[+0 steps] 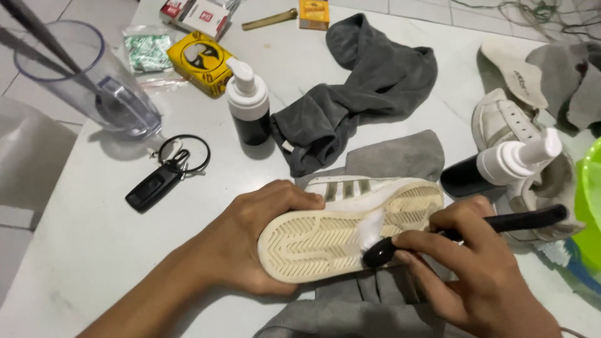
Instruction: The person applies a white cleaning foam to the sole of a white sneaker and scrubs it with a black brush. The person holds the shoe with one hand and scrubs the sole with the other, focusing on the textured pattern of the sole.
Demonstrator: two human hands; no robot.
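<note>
The shoe (350,231) is showing a cream sole with a zigzag tread and dull striped sides on white. The brush (463,235) is looking black with white bristles. Two bottles, one near the table's middle (248,103) and one by its right edge (501,164), are pairing black bodies with white pump tops. A dark grey cloth (363,87) is lying beside a yellow box (200,61) with a black emblem. The key fob (153,186) is black.
</note>
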